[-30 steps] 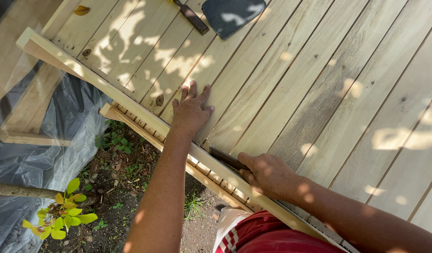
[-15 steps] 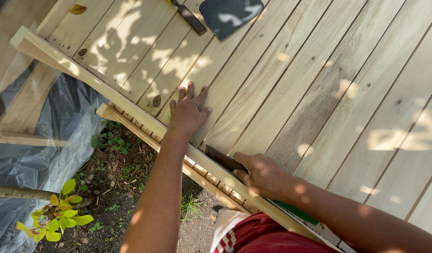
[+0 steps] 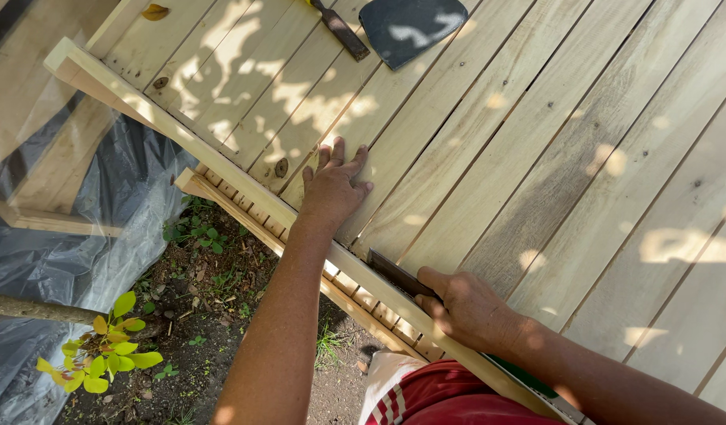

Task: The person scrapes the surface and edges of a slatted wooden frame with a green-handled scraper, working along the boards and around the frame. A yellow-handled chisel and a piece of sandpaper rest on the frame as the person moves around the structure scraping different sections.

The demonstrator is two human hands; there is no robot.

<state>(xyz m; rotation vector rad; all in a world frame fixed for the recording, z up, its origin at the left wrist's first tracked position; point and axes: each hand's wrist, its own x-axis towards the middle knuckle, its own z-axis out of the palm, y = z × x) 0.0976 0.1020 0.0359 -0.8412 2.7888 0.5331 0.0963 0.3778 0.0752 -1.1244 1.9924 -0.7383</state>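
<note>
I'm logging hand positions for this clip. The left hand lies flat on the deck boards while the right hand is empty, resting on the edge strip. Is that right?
Not quite. The right hand isn't empty: the head view shows it gripping a dark flat tool against the edge strip. The left hand does lie flat on the deck boards.

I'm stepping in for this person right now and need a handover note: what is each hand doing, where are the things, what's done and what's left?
Left hand: flat, fingers spread, pressing on the deck boards by the long wooden strip along the edge.
Right hand: closed on a dark flat tool, its tip against the strip.
A trowel lies at the deck's far side.
Done: the boards and the strip lie in place.
Left: cannot be told from this view.
</note>
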